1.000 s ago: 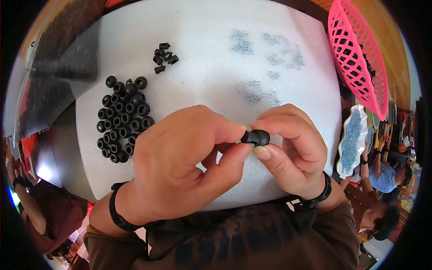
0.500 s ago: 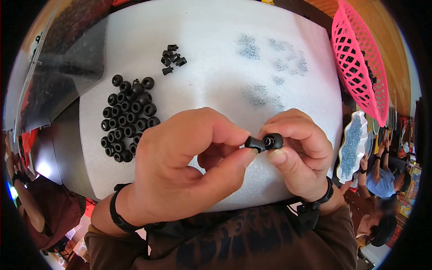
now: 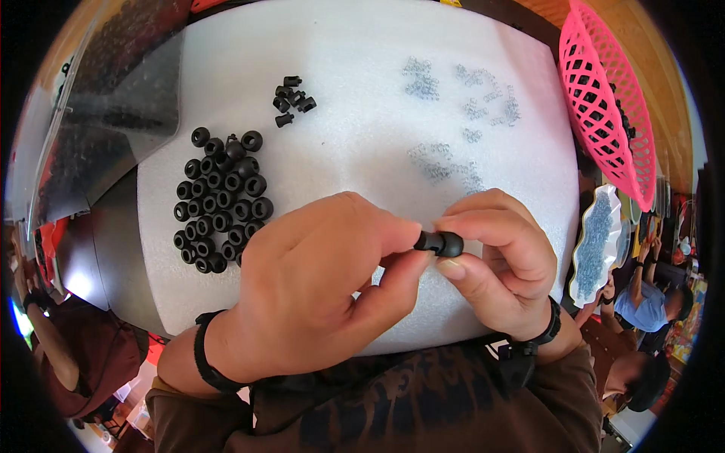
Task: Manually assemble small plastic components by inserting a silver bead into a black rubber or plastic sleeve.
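Between the thumb and forefinger of my left hand (image 3: 325, 283) is a small black cord-lock plunger (image 3: 426, 241). My right hand (image 3: 504, 264) pinches a rounded black cord-lock body (image 3: 451, 244). The two parts are in line and meet end to end; how deep the plunger sits inside is hidden. To the left, several more rounded black bodies (image 3: 221, 221) lie in a cluster on the white foam sheet (image 3: 332, 162). A smaller pile of black plungers (image 3: 284, 103) rests farther back. Loose clear-looking springs (image 3: 421, 78) are scattered at the back right.
A pink lattice basket (image 3: 606, 113) with black pieces stands at the right edge. Below it is a white wavy-rimmed dish (image 3: 606, 245) of tiny springs. A clear plastic bin (image 3: 128, 113) stands at the far left. Other people sit at both sides.
The plunger and the body have come together into one line. The coil that showed in the body's opening is now out of sight.
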The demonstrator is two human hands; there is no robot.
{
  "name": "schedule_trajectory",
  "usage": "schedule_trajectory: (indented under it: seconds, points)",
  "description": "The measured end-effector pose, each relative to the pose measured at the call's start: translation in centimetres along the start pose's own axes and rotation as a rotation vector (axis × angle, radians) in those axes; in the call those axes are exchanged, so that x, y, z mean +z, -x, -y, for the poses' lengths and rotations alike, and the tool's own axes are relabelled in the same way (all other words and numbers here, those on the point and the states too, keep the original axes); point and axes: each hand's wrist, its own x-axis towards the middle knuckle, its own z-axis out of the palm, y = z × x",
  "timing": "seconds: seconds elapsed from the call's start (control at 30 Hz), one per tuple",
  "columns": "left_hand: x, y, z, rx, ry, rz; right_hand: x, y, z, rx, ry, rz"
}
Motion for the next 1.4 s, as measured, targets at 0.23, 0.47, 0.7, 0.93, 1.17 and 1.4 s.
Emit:
schedule_trajectory:
  seconds: [0.23, 0.47, 0.7, 0.93, 1.17, 1.4]
  points:
    - [0.9, 0.3, 0.4, 0.172, -0.172, -0.078, 0.1, 0.0, -0.1, 0.004, 0.039, -0.011]
    - [1.2, 1.0, -0.2, 0.303, -0.463, -0.068, 0.2, 0.3, -0.5, 0.002, 0.038, -0.011]
    - [2.4, 1.3, 0.0, 0.239, -0.414, -0.126, 0.5, 0.9, -0.8, 0.184, -0.308, -0.044]
    - [2.4, 1.5, -0.2, 0.169, -0.434, -0.101, 0.9, 1.3, -0.4, 0.429, -0.809, -0.06]
    - [1.6, 0.4, 1.1, 0.334, -0.359, -0.075, 1.0, 1.2, -0.2, 0.505, -0.893, -0.055]
    - [1.4, 0.4, 0.6, 0.294, -0.282, -0.072, 0.6, 1.2, 0.2, 0.591, -0.98, 0.05]
